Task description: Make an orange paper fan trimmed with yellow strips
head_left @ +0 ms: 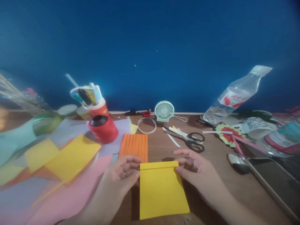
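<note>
A yellow sheet of paper (161,193) is raised a little over the brown table, a narrow strip folded along its far edge. My left hand (124,176) pinches its upper left corner between thumb and curled fingers; a ring shows on one finger. At the upper right corner, my right hand (193,167) has its thumb on the fold and fingers behind, the index finger raised. Just beyond the left hand lies a pleated orange paper (134,147), its near end hidden by the hand and the yellow sheet.
Black-handled scissors (187,139), a clear tape ring (147,125) and a mint fan (164,111) lie beyond my hands. Red thread (105,128) and a pen cup (96,107) stand left, near coloured papers (72,156). A phone (274,178) and tilted bottle (234,97) are right.
</note>
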`<state>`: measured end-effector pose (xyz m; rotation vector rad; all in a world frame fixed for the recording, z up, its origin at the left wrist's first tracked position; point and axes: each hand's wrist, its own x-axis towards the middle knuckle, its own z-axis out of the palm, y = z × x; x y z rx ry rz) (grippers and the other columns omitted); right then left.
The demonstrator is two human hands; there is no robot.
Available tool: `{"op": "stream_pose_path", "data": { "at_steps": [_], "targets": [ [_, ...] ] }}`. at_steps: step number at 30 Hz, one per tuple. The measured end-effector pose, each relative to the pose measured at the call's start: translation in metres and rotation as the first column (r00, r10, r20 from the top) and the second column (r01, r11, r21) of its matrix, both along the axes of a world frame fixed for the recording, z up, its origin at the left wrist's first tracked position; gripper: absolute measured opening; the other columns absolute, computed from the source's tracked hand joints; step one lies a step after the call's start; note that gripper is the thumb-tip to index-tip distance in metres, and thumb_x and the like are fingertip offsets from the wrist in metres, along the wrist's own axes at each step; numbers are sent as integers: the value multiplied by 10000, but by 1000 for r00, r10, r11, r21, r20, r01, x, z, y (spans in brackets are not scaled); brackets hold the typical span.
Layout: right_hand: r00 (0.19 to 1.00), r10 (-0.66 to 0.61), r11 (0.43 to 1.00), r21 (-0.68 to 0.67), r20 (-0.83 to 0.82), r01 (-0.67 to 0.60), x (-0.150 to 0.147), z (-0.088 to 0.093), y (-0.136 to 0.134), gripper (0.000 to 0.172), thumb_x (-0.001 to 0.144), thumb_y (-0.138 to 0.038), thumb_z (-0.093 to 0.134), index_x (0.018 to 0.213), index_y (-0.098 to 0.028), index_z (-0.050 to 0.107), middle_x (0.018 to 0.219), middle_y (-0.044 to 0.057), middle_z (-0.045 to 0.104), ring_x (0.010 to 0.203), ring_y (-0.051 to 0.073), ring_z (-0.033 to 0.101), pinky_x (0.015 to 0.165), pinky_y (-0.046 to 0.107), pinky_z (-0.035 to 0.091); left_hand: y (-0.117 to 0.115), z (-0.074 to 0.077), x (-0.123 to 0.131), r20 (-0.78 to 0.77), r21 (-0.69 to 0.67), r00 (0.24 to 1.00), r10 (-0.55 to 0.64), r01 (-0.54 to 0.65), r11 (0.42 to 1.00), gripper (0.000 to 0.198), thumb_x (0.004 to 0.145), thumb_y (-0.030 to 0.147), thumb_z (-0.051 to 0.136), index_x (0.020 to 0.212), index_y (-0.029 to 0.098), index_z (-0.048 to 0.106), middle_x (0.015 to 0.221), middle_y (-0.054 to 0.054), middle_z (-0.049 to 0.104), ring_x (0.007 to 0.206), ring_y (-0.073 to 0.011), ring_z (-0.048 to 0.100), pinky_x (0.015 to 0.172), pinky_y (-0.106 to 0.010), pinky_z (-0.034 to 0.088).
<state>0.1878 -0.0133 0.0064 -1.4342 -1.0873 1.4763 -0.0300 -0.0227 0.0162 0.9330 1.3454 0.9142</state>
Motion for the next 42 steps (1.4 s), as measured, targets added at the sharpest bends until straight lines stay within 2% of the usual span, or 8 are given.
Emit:
{"op": "stream_pose_path", "data": {
  "at_steps": [6, 12, 21, 27, 30, 33, 37, 42],
  "targets": [
    [999, -33, 999, 17, -5, 33, -3, 2, 0, 360, 603, -236, 662, 941, -206, 540, 762, 6, 681, 708, 155, 621, 686, 269, 462, 2, 0, 0, 46, -2, 999, -13, 13, 1000, 144, 724, 189, 588, 860, 182, 539, 761, -8, 636, 644, -141, 603, 573, -240, 471],
    [999, -38, 998, 42, 9, 37, -5, 4, -1, 354, 593, -285, 669, 918, -202, 556, 761, 14, 678, 725, 178, 633, 682, 291, 482, -1, -2, -3, 121, 4, 992, -32, 32, 999, 118, 782, 240, 538, 886, 188, 559, 842, -35, 645, 783, -184, 606, 695, -314, 494],
    [999, 37, 998, 57, -24, -36, -5, 3, -2, 325, 602, -219, 650, 911, -197, 552, 771, 20, 681, 741, 184, 641, 677, 297, 495, 3, 5, 4, -104, 40, 994, 44, -40, 998, 158, 628, 244, 671, 737, 169, 585, 702, -17, 648, 681, -151, 593, 603, -234, 465],
    [992, 117, 991, 52, 38, -119, -17, 12, -17, 330, 603, -128, 583, 924, -201, 561, 766, 5, 663, 694, 157, 631, 652, 264, 494, -2, 8, 9, -201, 70, 977, -66, 81, 994, 121, 577, 184, 667, 653, 185, 572, 633, 13, 615, 633, -139, 579, 602, -232, 467],
    [979, 200, 978, 48, 48, -202, -25, 17, -24, 396, 568, -126, 600, 953, -211, 564, 769, -10, 650, 676, 154, 624, 613, 247, 487, -8, 9, 15, -242, 93, 968, -65, 90, 992, 86, 576, 156, 626, 615, 189, 557, 582, 35, 578, 595, -125, 555, 571, -220, 443],
    [956, 225, 968, 64, 190, -241, -31, 18, -24, 374, 536, -100, 627, 889, -222, 601, 718, -29, 659, 683, 151, 611, 646, 243, 470, -13, 9, 21, -263, 61, 955, -138, 159, 985, 69, 578, 162, 604, 605, 187, 545, 552, 40, 559, 556, -121, 532, 540, -226, 415],
    [954, 192, 975, 67, 229, -213, -32, 16, -22, 196, 585, -121, 604, 757, -215, 607, 611, -43, 643, 613, 130, 592, 598, 220, 446, -14, 10, 23, -265, -8, 937, -227, 234, 972, 61, 582, 186, 598, 603, 185, 541, 545, 33, 552, 545, -123, 515, 536, -237, 400],
    [991, 46, 998, -36, 128, -42, -22, 14, -17, 226, 584, -193, 646, 793, -199, 559, 503, -63, 573, 445, 95, 484, 449, 196, 356, -11, 13, 19, -199, -17, 973, -118, 117, 993, 110, 542, 170, 629, 599, 179, 535, 503, 47, 520, 505, -107, 484, 514, -224, 379]
  ]
}}
